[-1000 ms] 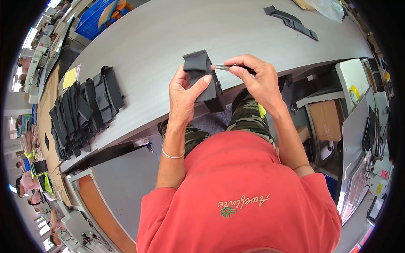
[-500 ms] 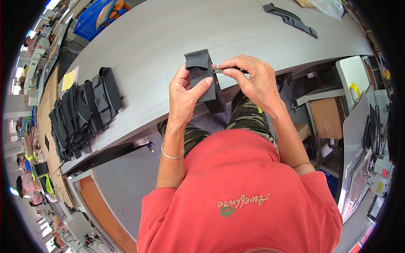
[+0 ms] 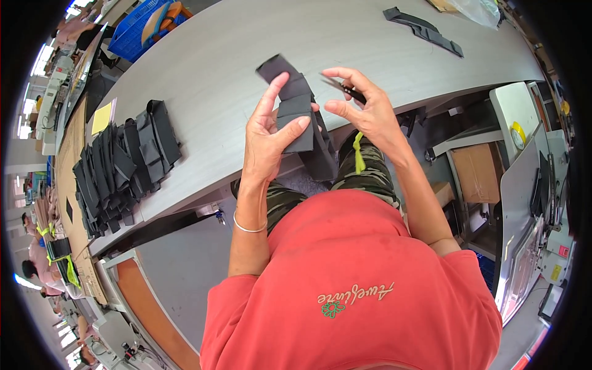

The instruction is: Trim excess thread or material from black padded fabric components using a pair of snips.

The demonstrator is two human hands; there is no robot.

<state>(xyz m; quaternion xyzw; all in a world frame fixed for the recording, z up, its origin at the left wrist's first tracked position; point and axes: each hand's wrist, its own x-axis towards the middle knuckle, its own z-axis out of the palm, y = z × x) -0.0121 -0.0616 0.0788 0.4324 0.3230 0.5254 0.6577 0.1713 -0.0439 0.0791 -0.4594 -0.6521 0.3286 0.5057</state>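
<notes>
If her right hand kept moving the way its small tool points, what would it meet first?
Probably the black fabric piece held in the left hand; the right hand aims its small snips toward it, though depth is unclear.

Stacked black pieces (image 3: 123,169) (blue crate (image 3: 139,28) beyond)

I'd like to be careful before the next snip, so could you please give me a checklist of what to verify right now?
1. Left hand grips the black fabric piece: ok.
2. Right hand holds the small cutting tool: ok.
3. Tool tip apart from the left fingers: ok.
4. Tool blades open or shut: cannot tell.
5. Loose thread to trim visible: cannot tell.
6. Stack of black pieces lies on the grey table, away from the hands: ok.
</notes>
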